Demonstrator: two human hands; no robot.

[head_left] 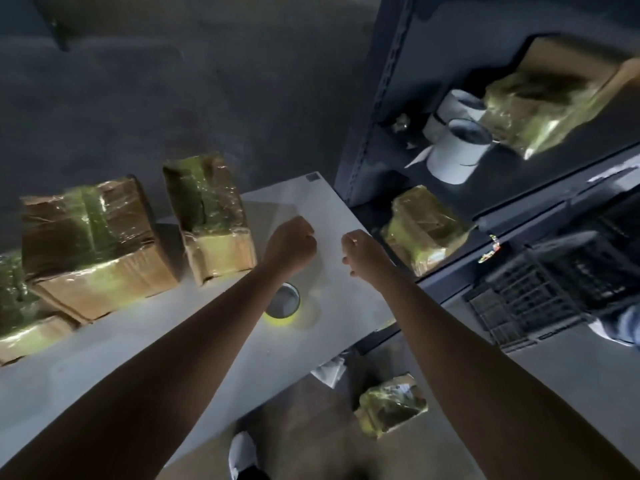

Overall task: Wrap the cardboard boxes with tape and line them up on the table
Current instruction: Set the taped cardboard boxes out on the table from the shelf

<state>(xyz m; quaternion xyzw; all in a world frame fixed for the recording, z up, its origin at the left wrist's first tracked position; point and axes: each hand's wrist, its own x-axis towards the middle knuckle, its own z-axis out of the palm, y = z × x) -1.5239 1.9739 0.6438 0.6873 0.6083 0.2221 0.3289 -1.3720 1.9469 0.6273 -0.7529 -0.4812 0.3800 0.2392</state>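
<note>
Three tape-wrapped cardboard boxes stand in a row along the far side of the white table (104,355): a small upright one (211,216), a larger one (93,247) to its left, and a third (17,306) cut off at the left edge. A roll of yellow-green tape (283,306) lies flat on the table, partly under my left forearm. My left hand (291,242) and my right hand (362,252) hover over the table's right end, fingers curled shut, with nothing visibly in them. They are to the right of the small box.
A dark metal shelf unit (360,133) stands right of the table, holding wrapped boxes (422,230) (540,109) and white rolls (457,150). Another wrapped box (391,403) lies on the floor below. A black plastic crate (540,296) sits at the right. A grey wall is behind the table.
</note>
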